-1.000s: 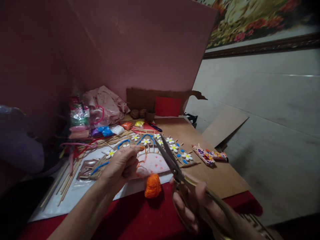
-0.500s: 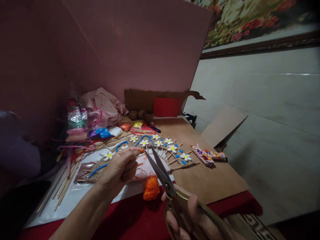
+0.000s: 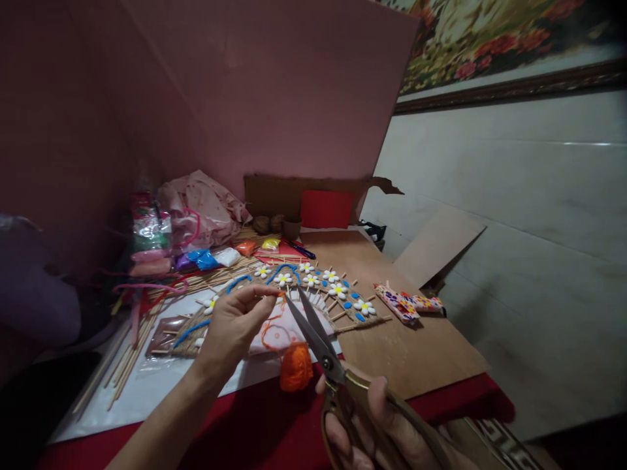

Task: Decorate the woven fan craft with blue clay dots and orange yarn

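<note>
My left hand [image 3: 240,326] pinches the end of orange yarn [image 3: 267,334] between thumb and forefinger. The strand hangs in a loose curve towards an orange yarn ball [image 3: 296,367] near the table's front edge. My right hand [image 3: 382,418] grips a pair of scissors [image 3: 318,339] by the handles. Their blades are slightly parted, tips pointing up and left, close to the pinched yarn. Behind both hands lies a fan-shaped piece of woven twine and sticks [image 3: 321,294], decorated with white flowers and blue pieces. Its pale pink centre [image 3: 279,333] is partly covered by my left hand.
Colourful clay packets [image 3: 203,260] and thin wooden sticks [image 3: 122,372] lie at the left. A brown board [image 3: 416,359] covers the table's right side, with a flower-patterned cloth piece [image 3: 401,303] on it. A red card [image 3: 326,209] stands at the back.
My left hand has turned and its fingers have uncurled somewhat, still pinching the yarn. More of the orange strand now shows below it. The scissors have hardly moved.
</note>
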A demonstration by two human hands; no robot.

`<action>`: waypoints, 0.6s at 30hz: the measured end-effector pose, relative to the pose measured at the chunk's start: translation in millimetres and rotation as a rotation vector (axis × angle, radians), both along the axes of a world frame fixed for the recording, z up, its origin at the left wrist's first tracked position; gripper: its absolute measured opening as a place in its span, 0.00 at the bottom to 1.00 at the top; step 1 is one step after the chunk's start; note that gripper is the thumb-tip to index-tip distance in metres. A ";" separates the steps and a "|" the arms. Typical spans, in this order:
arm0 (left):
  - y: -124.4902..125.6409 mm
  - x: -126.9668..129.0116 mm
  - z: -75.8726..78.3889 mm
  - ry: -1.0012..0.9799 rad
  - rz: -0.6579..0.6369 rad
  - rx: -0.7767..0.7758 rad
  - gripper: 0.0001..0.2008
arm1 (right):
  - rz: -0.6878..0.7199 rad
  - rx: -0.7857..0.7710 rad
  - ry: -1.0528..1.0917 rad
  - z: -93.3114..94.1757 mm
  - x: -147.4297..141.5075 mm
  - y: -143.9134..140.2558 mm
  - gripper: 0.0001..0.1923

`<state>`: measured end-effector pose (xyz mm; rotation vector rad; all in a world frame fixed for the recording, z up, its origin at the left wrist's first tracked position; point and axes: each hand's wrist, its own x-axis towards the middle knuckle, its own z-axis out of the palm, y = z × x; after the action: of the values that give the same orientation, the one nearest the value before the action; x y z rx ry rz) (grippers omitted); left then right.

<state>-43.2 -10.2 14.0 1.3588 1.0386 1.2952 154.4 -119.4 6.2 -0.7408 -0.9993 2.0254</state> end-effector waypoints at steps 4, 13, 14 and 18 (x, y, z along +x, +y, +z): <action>-4.6 -0.2 -3.0 0.285 0.034 0.338 0.07 | -0.010 -0.015 0.072 -20.7 -3.1 8.4 0.36; -8.1 2.5 -3.6 0.459 -0.024 0.441 0.10 | -0.070 -0.045 0.188 -31.1 -7.3 11.9 0.35; -7.8 2.5 -3.4 0.453 -0.023 0.426 0.10 | -0.063 -0.045 0.206 -34.0 -7.0 11.8 0.35; -6.4 2.2 -3.9 0.413 0.024 0.359 0.10 | -0.042 -0.064 0.264 -45.7 -6.5 9.0 0.36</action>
<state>-41.0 -16.5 10.1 1.9510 1.1316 1.2894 147.9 -110.4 -39.5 -0.5058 -0.7644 2.0620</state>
